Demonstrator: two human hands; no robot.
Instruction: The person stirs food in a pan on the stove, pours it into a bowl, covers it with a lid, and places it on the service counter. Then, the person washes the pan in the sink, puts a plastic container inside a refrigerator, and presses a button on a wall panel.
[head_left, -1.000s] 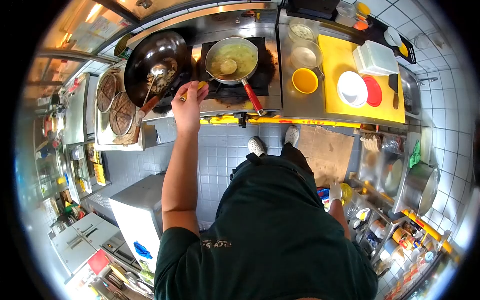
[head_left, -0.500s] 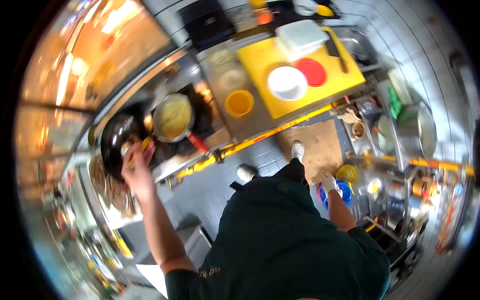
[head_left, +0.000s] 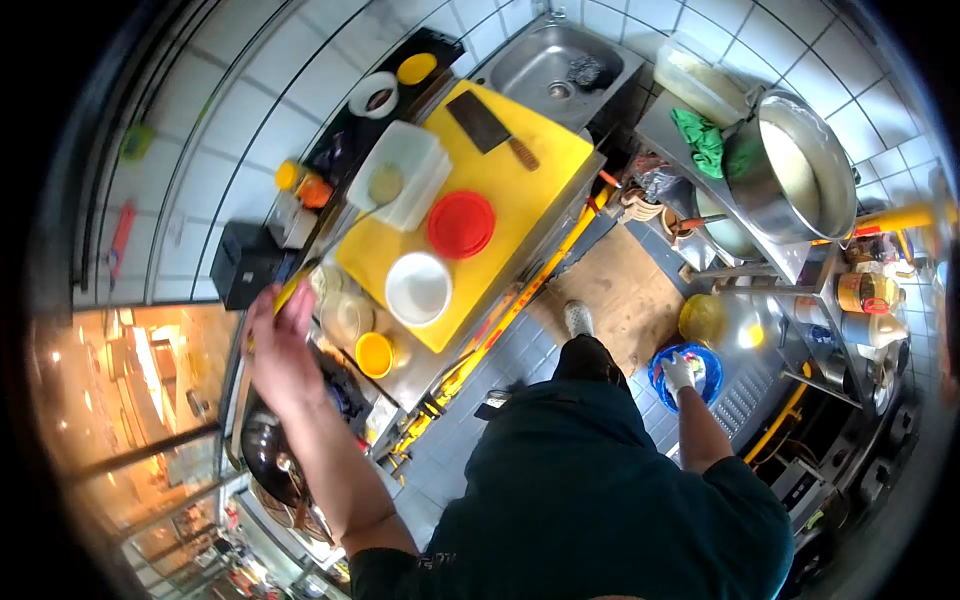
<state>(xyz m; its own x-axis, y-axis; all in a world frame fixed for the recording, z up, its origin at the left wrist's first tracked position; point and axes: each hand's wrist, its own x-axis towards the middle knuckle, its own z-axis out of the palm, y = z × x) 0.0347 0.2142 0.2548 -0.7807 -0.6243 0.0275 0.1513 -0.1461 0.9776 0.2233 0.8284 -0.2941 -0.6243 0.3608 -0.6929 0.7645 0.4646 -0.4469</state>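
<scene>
The left hand [head_left: 283, 352] is mostly closed, its fingers curled round the yellow handle of a ladle [head_left: 385, 184] — the bowl is over a clear container [head_left: 414, 160] (whether they touch, I can't tell). That container sits on the yellow board [head_left: 558, 145], beside a red lid [head_left: 461, 225]. The right hand [head_left: 679, 373], gloved, is at the blue-lined bin [head_left: 713, 372]; its grip is unclear.
</scene>
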